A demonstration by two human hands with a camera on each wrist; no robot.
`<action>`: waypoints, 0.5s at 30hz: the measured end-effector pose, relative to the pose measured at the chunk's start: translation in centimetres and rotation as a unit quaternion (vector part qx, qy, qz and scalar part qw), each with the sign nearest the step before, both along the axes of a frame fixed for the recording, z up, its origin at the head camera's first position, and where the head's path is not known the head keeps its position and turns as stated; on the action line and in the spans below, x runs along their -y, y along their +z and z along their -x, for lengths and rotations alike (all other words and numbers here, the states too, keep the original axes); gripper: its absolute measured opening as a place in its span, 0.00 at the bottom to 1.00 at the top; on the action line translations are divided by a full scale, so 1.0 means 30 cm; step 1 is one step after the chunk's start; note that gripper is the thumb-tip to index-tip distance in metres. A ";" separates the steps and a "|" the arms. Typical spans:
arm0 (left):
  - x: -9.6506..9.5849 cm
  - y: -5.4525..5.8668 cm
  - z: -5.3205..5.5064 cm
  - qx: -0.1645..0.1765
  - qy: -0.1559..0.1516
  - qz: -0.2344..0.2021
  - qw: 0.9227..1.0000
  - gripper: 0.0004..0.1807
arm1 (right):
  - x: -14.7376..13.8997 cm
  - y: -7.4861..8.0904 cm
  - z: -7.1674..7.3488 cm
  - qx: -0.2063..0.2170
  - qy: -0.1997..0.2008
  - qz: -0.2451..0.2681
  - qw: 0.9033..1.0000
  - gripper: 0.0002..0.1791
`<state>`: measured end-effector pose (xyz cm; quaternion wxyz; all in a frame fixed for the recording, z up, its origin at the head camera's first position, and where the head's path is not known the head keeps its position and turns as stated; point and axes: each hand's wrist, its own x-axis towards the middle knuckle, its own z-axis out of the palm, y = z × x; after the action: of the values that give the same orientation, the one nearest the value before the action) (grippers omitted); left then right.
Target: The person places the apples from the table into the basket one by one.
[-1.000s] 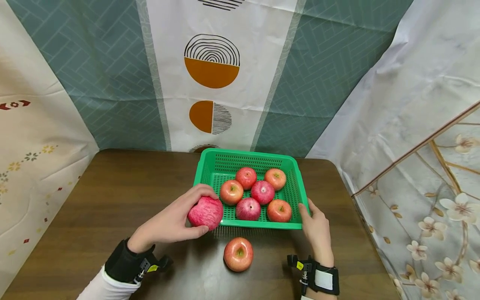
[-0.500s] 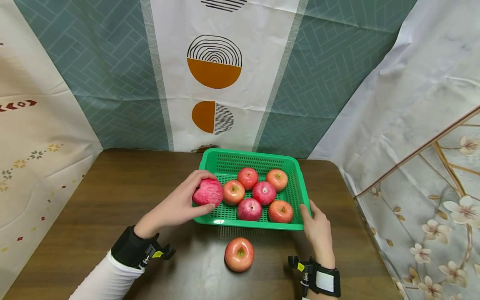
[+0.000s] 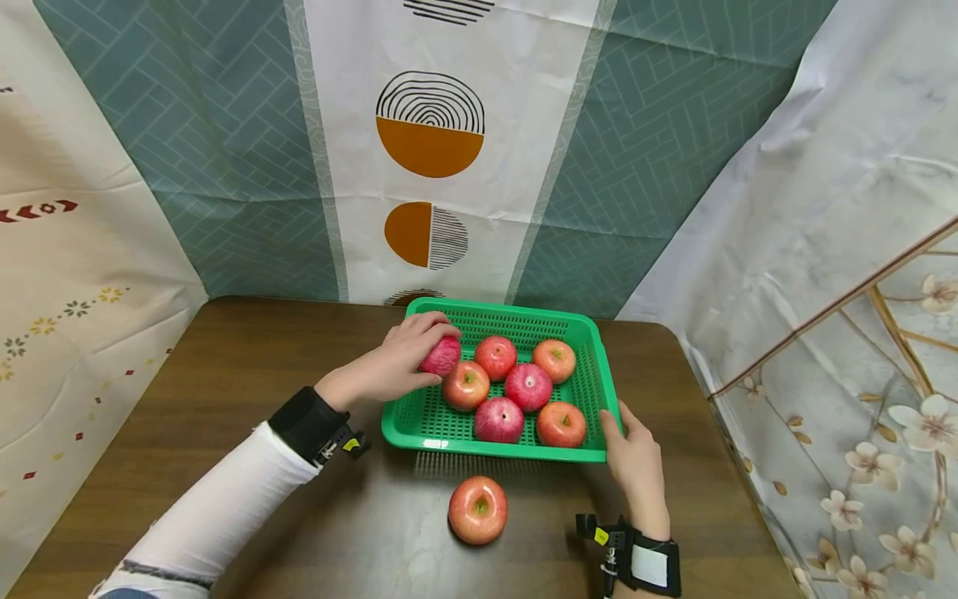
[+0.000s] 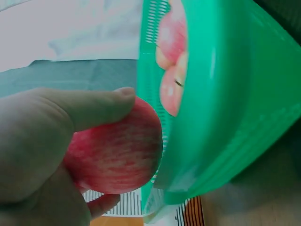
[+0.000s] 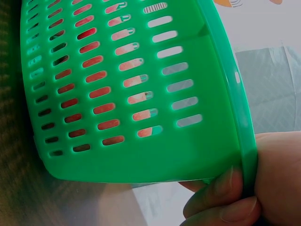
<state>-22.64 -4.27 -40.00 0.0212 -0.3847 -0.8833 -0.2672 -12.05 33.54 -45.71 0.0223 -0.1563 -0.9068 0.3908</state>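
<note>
A red apple [image 3: 441,356] is in my left hand [image 3: 392,362], over the back left part of the green plastic basket [image 3: 494,450]. The left wrist view shows thumb and fingers round that apple [image 4: 117,155], close to the basket wall [image 4: 207,117]. My right hand [image 3: 634,457] grips the basket's right side near the front corner. In the right wrist view its fingers [image 5: 221,193] curl round the rim [image 5: 242,113]. Several red apples sit inside the basket, among them a darker one [image 3: 499,419] near the front wall.
A single apple [image 3: 478,510] stands on the brown wooden table [image 3: 247,374] in front of the basket. A patterned cloth [image 3: 430,249] hangs behind the table's back edge, and a floral cloth [image 3: 846,466] hangs on the right.
My left hand has carried its apple forward and to the right, from the basket's front left corner to over its back left part. My right hand has stayed on the basket's side.
</note>
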 end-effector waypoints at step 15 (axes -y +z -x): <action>-0.018 -0.108 0.096 -0.031 0.007 0.037 0.999 0.38 | 0.003 0.002 0.004 0.013 -0.003 -0.005 1.000 0.38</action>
<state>-25.53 -3.72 -43.25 0.0366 -0.3877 -0.8938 -0.2224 -12.18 33.46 -45.65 0.0130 -0.1641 -0.9085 0.3842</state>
